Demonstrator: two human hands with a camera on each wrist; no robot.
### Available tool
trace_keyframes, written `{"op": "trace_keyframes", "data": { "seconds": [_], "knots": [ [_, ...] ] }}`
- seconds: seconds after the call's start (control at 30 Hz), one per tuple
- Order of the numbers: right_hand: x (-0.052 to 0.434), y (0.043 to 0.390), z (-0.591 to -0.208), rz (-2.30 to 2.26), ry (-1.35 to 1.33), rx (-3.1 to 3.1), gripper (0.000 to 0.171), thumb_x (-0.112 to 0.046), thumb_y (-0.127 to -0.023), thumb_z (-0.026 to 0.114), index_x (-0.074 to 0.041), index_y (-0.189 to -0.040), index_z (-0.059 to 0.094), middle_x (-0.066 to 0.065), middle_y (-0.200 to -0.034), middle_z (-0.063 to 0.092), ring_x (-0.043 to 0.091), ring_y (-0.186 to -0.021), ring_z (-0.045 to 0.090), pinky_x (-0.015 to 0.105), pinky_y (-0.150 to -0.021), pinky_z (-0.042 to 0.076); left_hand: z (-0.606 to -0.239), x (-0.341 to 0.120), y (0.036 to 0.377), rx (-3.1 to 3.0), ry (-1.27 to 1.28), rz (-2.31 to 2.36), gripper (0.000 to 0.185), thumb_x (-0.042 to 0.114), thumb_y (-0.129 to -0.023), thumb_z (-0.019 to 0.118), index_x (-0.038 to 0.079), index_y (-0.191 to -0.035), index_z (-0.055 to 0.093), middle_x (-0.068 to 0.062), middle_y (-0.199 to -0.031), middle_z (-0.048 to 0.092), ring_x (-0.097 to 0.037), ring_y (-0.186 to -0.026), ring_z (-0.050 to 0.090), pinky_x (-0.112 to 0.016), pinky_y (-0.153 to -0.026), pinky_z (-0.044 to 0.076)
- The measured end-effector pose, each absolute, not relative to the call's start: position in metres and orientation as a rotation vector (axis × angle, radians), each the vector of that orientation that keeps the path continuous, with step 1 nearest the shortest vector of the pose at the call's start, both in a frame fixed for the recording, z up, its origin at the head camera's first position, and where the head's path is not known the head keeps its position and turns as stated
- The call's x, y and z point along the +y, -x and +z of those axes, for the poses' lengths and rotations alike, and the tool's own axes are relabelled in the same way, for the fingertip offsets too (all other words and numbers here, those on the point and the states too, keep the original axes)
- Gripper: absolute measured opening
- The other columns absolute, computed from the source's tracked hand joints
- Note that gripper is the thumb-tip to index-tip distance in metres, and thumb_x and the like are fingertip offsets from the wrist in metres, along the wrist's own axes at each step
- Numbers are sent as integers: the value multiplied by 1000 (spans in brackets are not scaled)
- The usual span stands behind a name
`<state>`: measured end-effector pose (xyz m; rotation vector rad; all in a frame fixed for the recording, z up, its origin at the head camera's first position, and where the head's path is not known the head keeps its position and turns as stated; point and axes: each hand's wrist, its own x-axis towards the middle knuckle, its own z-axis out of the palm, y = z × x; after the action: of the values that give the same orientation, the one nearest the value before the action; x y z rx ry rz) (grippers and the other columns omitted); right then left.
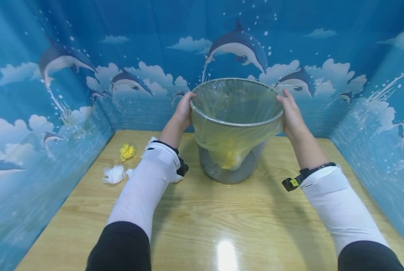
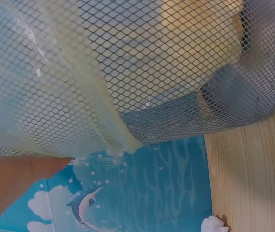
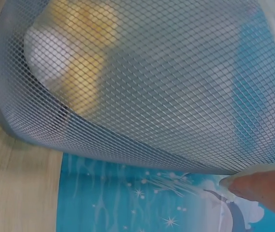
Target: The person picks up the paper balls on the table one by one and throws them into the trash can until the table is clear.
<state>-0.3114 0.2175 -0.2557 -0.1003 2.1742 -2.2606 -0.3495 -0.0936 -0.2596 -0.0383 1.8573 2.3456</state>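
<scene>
A grey wire-mesh wastebasket [image 1: 210, 169] stands on the wooden table, its round rim facing me. A thin, translucent yellow bin bag [image 1: 202, 131] lines it and folds over the rim, hanging down outside. Through the mesh show yellow crumpled paper [image 3: 86, 72] and white crumpled paper [image 3: 48, 53] at the bottom of the bag. My left hand [image 1: 184, 109] holds the left side of the rim over the bag. Opposite it, my right hand [image 1: 292, 114] grips the right side, thumb at the rim. Most of both hands lies outside the wrist views.
To the left on the table [image 1: 202, 226] lie a yellow crumpled paper ball [image 1: 127, 152] and a white crumpled paper [image 1: 113, 174]. More white paper is partly behind my left forearm. Blue dolphin-print curtains [image 1: 147, 45] stand along the back and both sides.
</scene>
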Motion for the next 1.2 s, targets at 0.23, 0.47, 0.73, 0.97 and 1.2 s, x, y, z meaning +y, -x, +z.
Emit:
{"op": "trace_keyframes", "data": {
  "seconds": [0.23,0.47,0.73,0.97,1.2],
  "knots": [
    [212,310,-262,-2339,139,2122,66,-26,-98,33,-28,-157,3,-9,-163,-9,22,-149,7,40,-121,8,-259,-94,349,1861,17,2342,30,27,-100,35,11,-122,49,-2,-126,45,-16,-91,49,-30,-83,40],
    [210,312,-262,-2379,160,2082,68,-21,-93,29,-25,-157,4,-6,-163,-3,22,-147,9,39,-119,11,-259,-97,350,1869,-18,2304,46,28,-101,34,16,-145,38,-2,-145,37,-16,-106,49,-32,-93,39],
    [207,310,-262,-2433,125,2042,69,-19,-92,28,-24,-157,5,-5,-163,-1,22,-147,10,37,-118,14,-262,-102,350,1863,-179,2230,51,33,-103,30,22,-153,24,-1,-150,33,-20,-125,42,-42,-114,27],
    [207,310,-263,-2434,111,2046,69,-19,-92,27,-24,-157,6,-4,-163,-1,23,-146,12,38,-117,16,-268,-102,352,1808,-261,2283,52,43,-105,27,22,-152,22,9,-162,10,-14,-148,15,-43,-120,15],
    [206,309,-262,-2447,123,2031,68,-19,-92,27,-24,-157,6,-3,-163,1,24,-146,14,38,-116,17,-274,-106,351,1728,-241,2380,60,52,-103,22,28,-156,10,5,-164,7,-17,-151,7,-44,-121,13]
  ]
}}
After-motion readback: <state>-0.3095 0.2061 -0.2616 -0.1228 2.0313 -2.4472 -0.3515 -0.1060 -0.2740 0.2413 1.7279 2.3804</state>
